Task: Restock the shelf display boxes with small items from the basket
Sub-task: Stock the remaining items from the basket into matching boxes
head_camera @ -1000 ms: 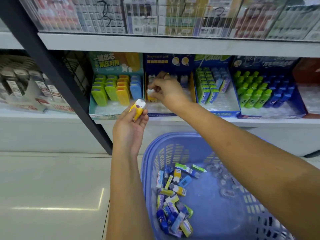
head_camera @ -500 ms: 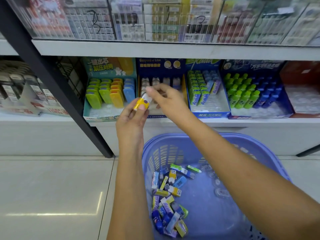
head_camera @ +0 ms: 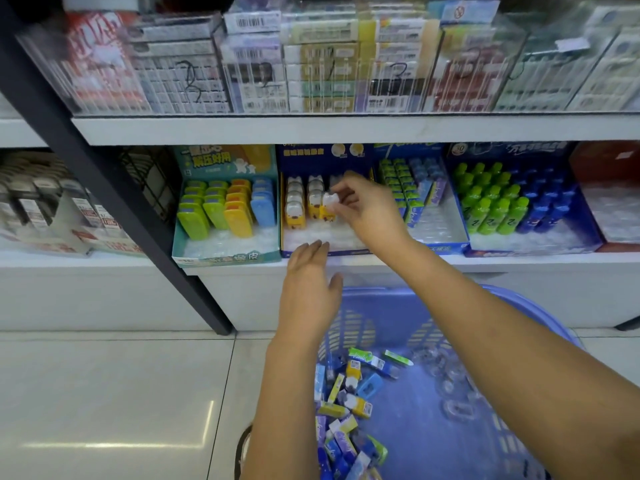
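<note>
On the store shelf (head_camera: 485,263), right grip (head_camera: 367,209) pinches a yellow item (head_camera: 328,202) in the blue box (head_camera: 325,250); left grip (head_camera: 308,289) wide, empty

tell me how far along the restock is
Done: two rows of yellow items stand in the blue box. In hand: the right hand pinches a yellow item at the third row; the left hand is open and empty. Left: a pile of items lies in the basket, and the blue box's front is bare.
</note>
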`<state>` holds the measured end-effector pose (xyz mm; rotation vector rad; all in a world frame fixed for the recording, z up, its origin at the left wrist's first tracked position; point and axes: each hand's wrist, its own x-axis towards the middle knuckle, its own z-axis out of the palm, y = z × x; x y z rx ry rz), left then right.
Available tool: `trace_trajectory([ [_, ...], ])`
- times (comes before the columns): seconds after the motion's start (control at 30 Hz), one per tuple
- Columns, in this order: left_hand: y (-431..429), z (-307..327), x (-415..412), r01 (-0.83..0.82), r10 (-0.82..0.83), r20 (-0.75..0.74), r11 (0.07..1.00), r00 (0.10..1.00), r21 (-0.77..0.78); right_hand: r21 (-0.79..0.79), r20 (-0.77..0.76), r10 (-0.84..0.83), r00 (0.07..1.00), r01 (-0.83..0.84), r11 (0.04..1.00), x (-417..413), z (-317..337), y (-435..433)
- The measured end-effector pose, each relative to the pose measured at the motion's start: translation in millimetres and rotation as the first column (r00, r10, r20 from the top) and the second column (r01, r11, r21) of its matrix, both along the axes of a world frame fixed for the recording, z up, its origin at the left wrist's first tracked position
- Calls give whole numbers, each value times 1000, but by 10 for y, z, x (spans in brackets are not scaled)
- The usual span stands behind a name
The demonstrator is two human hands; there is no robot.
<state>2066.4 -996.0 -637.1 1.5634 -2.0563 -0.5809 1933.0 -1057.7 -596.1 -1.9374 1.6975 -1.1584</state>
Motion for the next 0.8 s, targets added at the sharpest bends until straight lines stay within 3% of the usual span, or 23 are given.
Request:
trace_trajectory([
  [0.4,-100,42,45,20,-20,8,1000,1000,14,46,-260,90,961,-81,996,143,-56,-148],
  [0.53,-75,63,60,38,-39,15,998,999,42,128,-238,75,968,-46,991,118,29,-92],
  [0.63,11,89,64,69,-71,28,995,997,75,245,-404,125,906,-25,969,133,181,-137],
  [0.7,111,112,54,53,-53,-14,997,999,52,293,-470,180,864,-39,955,131,254,-94],
  [0.8,240,160,40,-14,11,-138,1000,990,-16,212,-439,168,883,-80,974,14,178,248],
])
